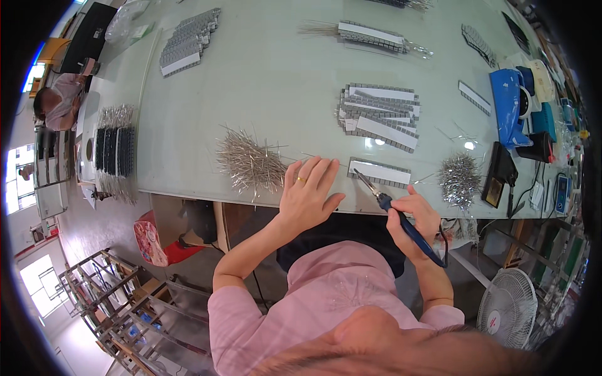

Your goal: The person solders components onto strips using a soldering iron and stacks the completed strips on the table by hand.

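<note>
My right hand is closed round the dark blue handle of a soldering iron. The iron's metal tip meets the left part of a grey segmented strip with a white band, lying near the table's front edge. To the left of that strip, my left hand rests on the table with its fingers stretched out, a ring on one of them. Beside this hand is a heap of thin silvery wire leads. Farther right, past the iron, lies a second, tangled heap of wire leads.
Behind the strip is a stack of similar strips; more strips lie at the far left. A wired bundle is at the back. Blue holders and a black box stand right. A fan is below the table.
</note>
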